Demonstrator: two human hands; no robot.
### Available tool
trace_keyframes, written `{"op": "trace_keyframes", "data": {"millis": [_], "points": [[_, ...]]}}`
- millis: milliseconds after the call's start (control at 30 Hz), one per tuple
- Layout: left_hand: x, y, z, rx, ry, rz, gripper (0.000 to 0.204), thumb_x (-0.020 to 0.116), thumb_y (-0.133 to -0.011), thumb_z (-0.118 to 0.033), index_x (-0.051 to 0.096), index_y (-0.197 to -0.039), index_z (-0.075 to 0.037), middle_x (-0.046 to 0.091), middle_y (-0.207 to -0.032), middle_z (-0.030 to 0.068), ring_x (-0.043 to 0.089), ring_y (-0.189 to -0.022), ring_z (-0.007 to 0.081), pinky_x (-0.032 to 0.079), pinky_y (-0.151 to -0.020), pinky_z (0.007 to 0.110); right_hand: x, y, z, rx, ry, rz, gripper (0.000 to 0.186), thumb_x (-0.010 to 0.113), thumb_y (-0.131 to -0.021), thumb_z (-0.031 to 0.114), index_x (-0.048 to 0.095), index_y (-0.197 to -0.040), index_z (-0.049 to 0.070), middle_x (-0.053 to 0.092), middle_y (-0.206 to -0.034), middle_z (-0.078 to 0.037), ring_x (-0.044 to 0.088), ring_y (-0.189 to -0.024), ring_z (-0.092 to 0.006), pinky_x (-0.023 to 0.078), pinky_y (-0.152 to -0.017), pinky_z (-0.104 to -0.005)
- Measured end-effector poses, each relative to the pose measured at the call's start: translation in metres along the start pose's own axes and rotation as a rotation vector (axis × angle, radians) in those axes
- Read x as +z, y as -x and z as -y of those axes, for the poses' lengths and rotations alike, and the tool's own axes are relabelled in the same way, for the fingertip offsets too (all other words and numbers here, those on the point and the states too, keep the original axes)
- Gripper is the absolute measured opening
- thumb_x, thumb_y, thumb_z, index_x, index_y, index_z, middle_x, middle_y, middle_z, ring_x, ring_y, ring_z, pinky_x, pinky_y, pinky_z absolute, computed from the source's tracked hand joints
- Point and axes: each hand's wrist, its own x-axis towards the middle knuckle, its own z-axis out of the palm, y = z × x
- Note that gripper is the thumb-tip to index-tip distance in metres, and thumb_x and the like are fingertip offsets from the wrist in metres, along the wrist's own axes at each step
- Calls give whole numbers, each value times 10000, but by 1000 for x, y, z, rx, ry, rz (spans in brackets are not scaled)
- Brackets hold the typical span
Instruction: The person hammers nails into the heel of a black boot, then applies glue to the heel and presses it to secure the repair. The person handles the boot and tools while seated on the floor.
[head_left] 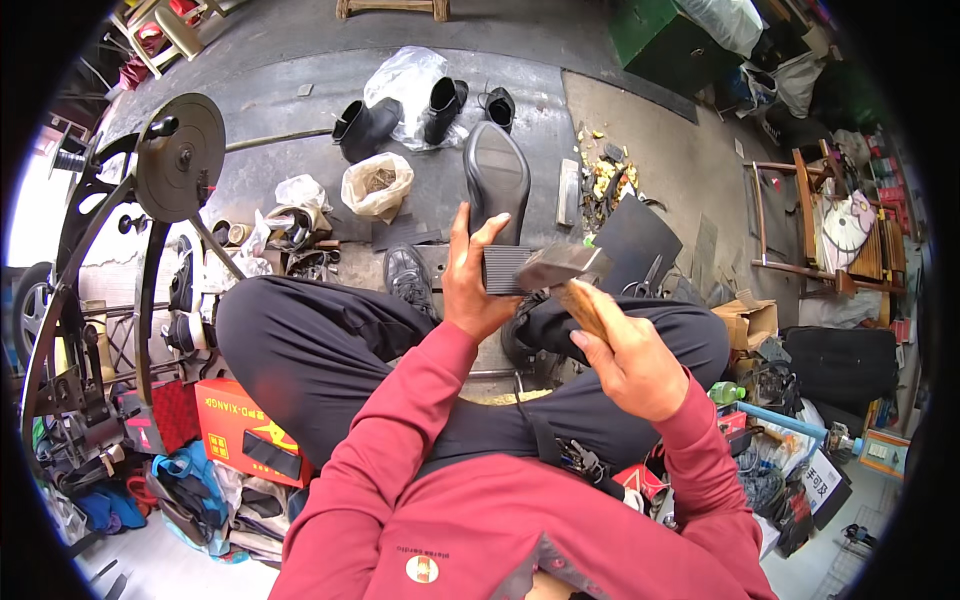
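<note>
My left hand (472, 295) grips an upturned shoe (496, 175), its dark, smooth sole facing up. At the shoe's near end, between my fingers, is a ribbed black heel piece (502, 268). My right hand (632, 365) is closed round the wooden handle of a hammer (560, 265), whose metal head lies over the right part of the heel piece; I cannot tell if they touch. Just beyond that are a dark square sheet (635, 238) and scissors (648, 280). The shoe is held between my bent knees, above my black shoes (408, 275) on the ground.
Black boots (365, 130), a plastic bag (405, 70) and an open bag (376, 190) lie ahead. A black iron machine with a wheel (180, 155) stands at left, above a red box (245, 430). Scraps (610, 175) lie right of the shoe. Wooden chairs (820, 215) and clutter fill the right side.
</note>
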Motion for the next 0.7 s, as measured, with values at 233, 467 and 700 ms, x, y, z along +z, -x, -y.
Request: {"op": "trace_keyframes", "data": {"millis": [233,467,700], "points": [[-4,0,-7,-34,-11,-4,921,926,-611,-84,577,-1451,-228,397,-1605,336,517,-1418,500,539,-1056,495,17,-3,11,104,-63,-19,401,645,-1022,78,503,-1371,-59,694,-872,-303,714,-813,-491,558,-676,-491],[-1,-1,-4,-34,-43,-10,929,932,-612,-99,572,-1458,-233,412,-1598,334,553,-1389,480,564,-1015,486,-2,0,16,63,-124,-132,352,609,-1042,60,545,-1375,-35,634,-760,-164,636,-667,-287,498,-603,-392],[-3,0,-8,-46,-12,60,842,882,-687,-60,541,-1455,-113,515,-1518,228,389,-1521,462,433,-1176,496,35,-6,1,57,-120,-169,305,646,-1015,105,542,-1273,-21,685,-819,-294,694,-753,-487,538,-635,-527]]}}
